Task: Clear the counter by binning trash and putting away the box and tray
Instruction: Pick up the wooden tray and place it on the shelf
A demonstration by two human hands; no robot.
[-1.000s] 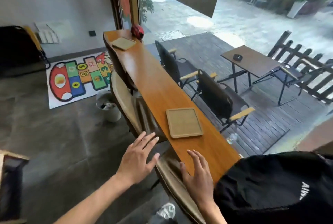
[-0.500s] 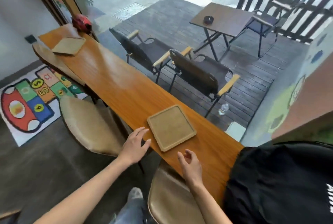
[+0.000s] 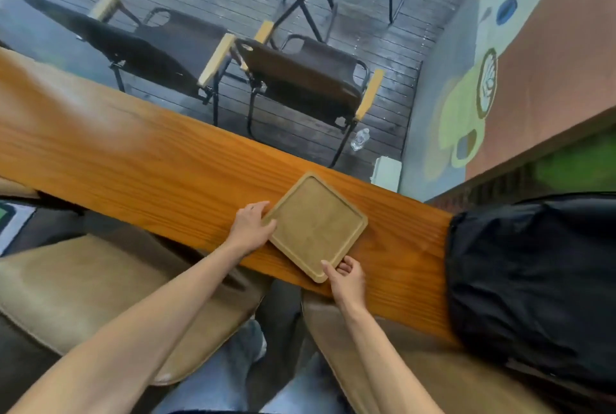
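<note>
A square light-wood tray (image 3: 315, 225) lies flat and empty on the long orange wooden counter (image 3: 143, 163), turned like a diamond near the counter's near edge. My left hand (image 3: 250, 228) grips the tray's left corner, thumb on its rim. My right hand (image 3: 346, 277) pinches the tray's near corner, thumb on top and fingers curled beneath. No box or trash shows in this view.
A black bag (image 3: 533, 287) sits on the counter's right end, close to the tray. Two tan seats (image 3: 100, 297) stand under the counter on my side. Beyond the glass are dark folding chairs (image 3: 300, 80), a small table and a plastic bottle (image 3: 360, 139) on the deck.
Both hands have reached forward from open and empty to grip the tray's corners. My view has tilted down and closer over the counter.
</note>
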